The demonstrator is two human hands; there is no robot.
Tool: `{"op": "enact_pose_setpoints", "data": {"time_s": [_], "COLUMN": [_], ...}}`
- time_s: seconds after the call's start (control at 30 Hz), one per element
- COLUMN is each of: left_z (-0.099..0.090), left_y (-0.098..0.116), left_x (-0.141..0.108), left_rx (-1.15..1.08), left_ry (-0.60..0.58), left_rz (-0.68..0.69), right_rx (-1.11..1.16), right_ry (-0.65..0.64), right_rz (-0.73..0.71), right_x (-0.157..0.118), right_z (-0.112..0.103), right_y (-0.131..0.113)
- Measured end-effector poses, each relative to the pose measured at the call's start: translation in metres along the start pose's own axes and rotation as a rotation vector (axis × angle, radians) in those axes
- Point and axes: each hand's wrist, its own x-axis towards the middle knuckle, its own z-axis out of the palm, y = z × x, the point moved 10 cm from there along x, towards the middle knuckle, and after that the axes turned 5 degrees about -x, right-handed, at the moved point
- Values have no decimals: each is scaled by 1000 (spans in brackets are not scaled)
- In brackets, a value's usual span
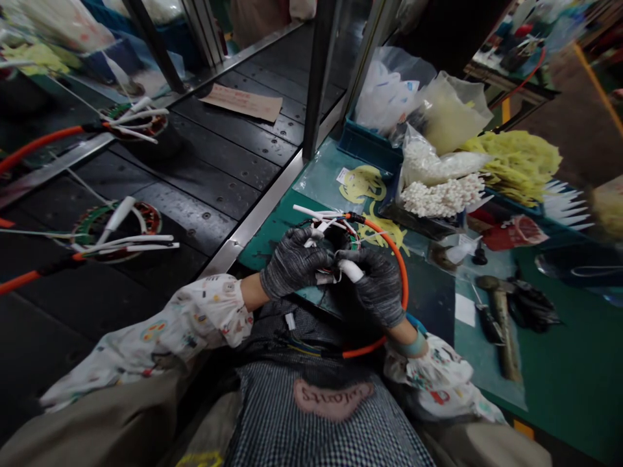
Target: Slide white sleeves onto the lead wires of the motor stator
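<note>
A ring-shaped wound coil part (351, 241) with white sleeves and green and red bits sits at the near edge of the green bench. My left hand (296, 263), in a grey knit glove, has its fingers closed at the coil's left side, on something I cannot make out. My right hand (377, 282), gloved alike, is closed around a thick white sleeve (351, 270) at the coil's near right side. An orange cable (400, 259) loops from the coil around my right hand and back towards my lap.
On the left, two similar coils (117, 227) stand on a dark slatted conveyor (219, 162). Blue bins (365, 144) of bagged parts, yellow pieces (518, 159), a red cup (513, 233) and a hammer (503, 324) lie right. A metal post (321, 78) rises ahead.
</note>
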Motion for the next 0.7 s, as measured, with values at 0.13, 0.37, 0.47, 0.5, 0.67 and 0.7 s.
{"op": "enact_pose_setpoints", "data": {"time_s": [0.13, 0.37, 0.47, 0.5, 0.67, 0.7], "left_z": [4, 11, 11, 11, 10, 11], "left_y": [-4, -12, -10, -9, -8, -9], "left_x": [0, -7, -6, -6, -6, -7], "left_rx": [-12, -10, -20, -27, -26, -24], "left_ry": [-45, -95, -91, -88, -65, -69], "left_rz": [-37, -99, -92, -84, -71, -75], "right_rx": [47, -42, -86, -107, -262, -263], "right_ry": [6, -12, -59, -85, -110, -108], "right_rz": [19, -30, -247, -347, -504, -463], "right_x": [2, -1, -12, -18, -32, -31], "right_z": [0, 1, 0, 1, 3, 2], "right_y": [2, -3, -14, -19, -15, -13]}}
